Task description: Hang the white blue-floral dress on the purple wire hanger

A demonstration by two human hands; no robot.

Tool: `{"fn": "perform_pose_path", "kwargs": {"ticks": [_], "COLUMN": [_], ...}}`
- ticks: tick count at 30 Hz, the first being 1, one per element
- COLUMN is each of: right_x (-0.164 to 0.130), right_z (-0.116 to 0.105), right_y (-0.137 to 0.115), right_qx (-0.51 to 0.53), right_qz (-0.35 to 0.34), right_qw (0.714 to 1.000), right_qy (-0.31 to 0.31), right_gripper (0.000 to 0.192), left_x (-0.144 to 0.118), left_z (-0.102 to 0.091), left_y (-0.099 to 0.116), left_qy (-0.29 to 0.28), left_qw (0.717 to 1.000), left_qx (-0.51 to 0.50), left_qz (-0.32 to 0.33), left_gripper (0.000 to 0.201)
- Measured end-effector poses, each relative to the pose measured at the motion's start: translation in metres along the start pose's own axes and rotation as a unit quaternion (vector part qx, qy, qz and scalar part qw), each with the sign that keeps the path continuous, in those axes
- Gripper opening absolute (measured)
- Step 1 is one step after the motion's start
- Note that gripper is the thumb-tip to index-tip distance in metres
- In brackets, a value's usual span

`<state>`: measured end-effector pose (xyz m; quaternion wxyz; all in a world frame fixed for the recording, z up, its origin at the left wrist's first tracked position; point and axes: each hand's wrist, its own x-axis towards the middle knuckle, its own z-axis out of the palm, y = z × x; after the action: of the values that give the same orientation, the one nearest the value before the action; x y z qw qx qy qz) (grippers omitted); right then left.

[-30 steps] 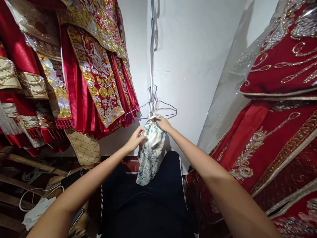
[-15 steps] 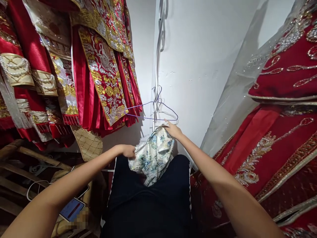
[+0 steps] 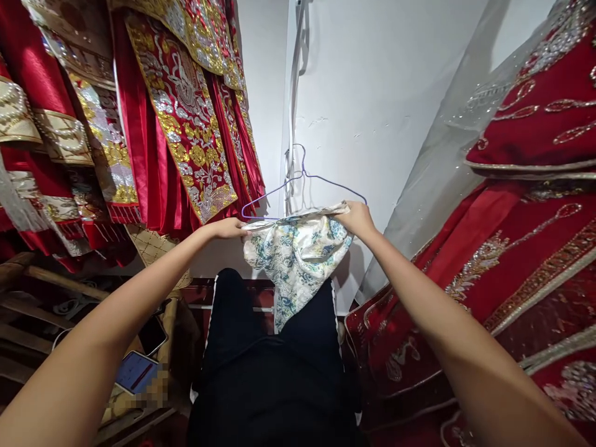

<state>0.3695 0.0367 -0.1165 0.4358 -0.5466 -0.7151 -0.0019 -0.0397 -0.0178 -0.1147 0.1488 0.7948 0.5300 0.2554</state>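
A floral cloth [image 3: 298, 257], pale with blue-green print, is held stretched by its upper edge between the two hands. The left hand [image 3: 229, 228] is closed on the cloth's left corner, and the right hand [image 3: 357, 218] is clamped on the right corner, so the top edge runs nearly level from one to the other. The hands are held well apart, with the full width of the cloth between them. Below that edge the fabric hangs down in loose folds and narrows to a point in front of the person's black trousers [image 3: 274, 372].

Just behind and above the hands, a thin purple wire hanger [image 3: 303, 181] is seen against the white wall [image 3: 372, 93]; its lower bar lies close along the cloth's top edge (whether the two touch cannot be told).

To the left of the left hand, red garments with gold and silver embroidery [image 3: 181, 118] are hung in a row. To the right of the right arm, another red embroidered garment [image 3: 526, 248] is spread, with a sheer beaded veil [image 3: 447, 161] draped beside it. Below the left forearm, a phone with a lit screen [image 3: 135, 372] is lying among wooden slats.
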Motion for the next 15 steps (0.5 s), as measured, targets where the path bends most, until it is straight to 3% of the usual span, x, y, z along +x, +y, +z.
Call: {"fn": "perform_pose_path", "kwargs": {"ticks": [4,10,15], "right_x": [-0.002,0.000,-0.008], "right_z": [-0.002,0.004,0.006], "right_y": [-0.008,-0.015,-0.025], "right_qx": [-0.019,-0.045,-0.052], "right_qz": [0.004,0.026,0.016], "right_qw": [0.999,0.997,0.994], "right_qy": [-0.028,-0.058,-0.091], "right_gripper": [0.037,0.042,0.047], "left_x": [0.000,-0.014,-0.015], "left_z": [-0.004,-0.032,-0.047], "left_y": [0.002,0.015,0.041], "left_qy": [-0.033,0.084,0.130], "left_qw": [0.999,0.974,0.950], "left_qx": [0.037,0.182,0.206], "left_qz": [0.019,0.104,0.197], "left_gripper": [0.029,0.025,0.026]}}
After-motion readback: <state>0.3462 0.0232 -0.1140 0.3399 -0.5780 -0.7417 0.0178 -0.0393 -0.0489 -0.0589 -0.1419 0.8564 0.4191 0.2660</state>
